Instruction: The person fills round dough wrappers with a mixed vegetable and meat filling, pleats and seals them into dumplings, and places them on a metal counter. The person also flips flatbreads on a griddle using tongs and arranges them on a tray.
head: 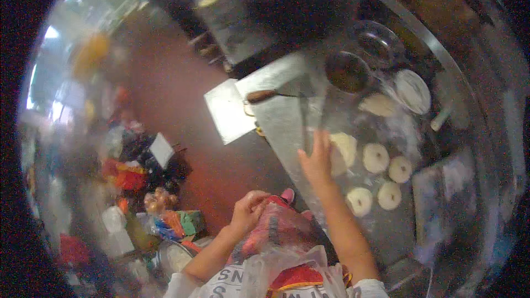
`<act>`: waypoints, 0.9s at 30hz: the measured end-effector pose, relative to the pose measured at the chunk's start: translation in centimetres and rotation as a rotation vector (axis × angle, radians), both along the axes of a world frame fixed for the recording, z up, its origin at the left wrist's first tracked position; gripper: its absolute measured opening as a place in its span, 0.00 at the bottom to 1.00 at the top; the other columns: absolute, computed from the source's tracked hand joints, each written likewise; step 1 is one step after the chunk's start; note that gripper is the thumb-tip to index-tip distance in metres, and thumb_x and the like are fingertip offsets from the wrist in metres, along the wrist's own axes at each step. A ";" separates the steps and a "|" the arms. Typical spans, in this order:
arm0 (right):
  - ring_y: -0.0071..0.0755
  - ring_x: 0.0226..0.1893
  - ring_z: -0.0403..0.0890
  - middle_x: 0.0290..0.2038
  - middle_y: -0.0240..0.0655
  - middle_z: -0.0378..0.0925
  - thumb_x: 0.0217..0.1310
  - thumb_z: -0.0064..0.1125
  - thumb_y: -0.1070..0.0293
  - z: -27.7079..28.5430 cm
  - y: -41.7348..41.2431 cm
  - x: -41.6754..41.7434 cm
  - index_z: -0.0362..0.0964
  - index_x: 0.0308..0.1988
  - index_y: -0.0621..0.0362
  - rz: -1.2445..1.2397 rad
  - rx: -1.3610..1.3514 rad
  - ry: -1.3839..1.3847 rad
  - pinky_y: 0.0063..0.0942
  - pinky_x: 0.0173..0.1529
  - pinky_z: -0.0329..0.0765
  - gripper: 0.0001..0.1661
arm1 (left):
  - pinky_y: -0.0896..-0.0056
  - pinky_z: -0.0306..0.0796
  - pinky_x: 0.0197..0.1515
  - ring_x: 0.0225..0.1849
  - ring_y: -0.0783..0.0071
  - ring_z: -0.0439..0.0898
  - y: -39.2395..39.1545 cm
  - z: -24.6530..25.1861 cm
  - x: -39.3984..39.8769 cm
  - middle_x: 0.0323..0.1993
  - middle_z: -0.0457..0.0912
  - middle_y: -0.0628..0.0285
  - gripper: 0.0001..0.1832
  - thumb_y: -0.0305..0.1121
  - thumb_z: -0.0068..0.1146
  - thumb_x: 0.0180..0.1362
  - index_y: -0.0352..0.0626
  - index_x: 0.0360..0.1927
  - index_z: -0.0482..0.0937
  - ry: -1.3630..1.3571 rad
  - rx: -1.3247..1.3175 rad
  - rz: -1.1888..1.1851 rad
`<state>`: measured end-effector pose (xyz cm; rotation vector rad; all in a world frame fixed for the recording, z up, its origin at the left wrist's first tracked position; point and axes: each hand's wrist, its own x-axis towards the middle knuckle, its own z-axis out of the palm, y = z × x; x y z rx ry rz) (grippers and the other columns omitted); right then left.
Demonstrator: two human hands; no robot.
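My right hand (318, 159) is over the near edge of a metal worktop (281, 120), fingers apart, beside a flat pale piece of dough (343, 153). Whether its fingertips touch the dough cannot be told. To the right of it lie several round dough pieces (376, 158), each with a dent in the middle. My left hand (251, 207) is in front of my body at the red clothing, its fingers curled; whether they pinch the cloth is not clear. A tool with a brown wooden handle (261, 96) lies farther up the worktop.
At the worktop's far side are a dark round bowl (348, 72), a clear lidded container (377, 43) and a white round dish (413, 91). A white board (232, 111) juts out at the left edge. Bags and other goods (132, 176) stand on the floor side at the left.
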<state>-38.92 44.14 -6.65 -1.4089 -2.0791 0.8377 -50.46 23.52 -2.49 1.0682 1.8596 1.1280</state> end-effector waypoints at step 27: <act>0.21 0.21 0.70 0.24 0.24 0.71 0.61 0.53 0.66 -1.4 -4.1 -44.1 0.69 0.45 0.54 -0.179 -1.202 0.489 0.24 0.23 0.68 0.12 | 0.58 0.64 0.60 0.59 0.49 0.69 25.2 -15.9 -69.6 0.57 0.69 0.43 0.33 0.40 0.59 0.56 0.35 0.62 0.63 0.371 -0.160 0.102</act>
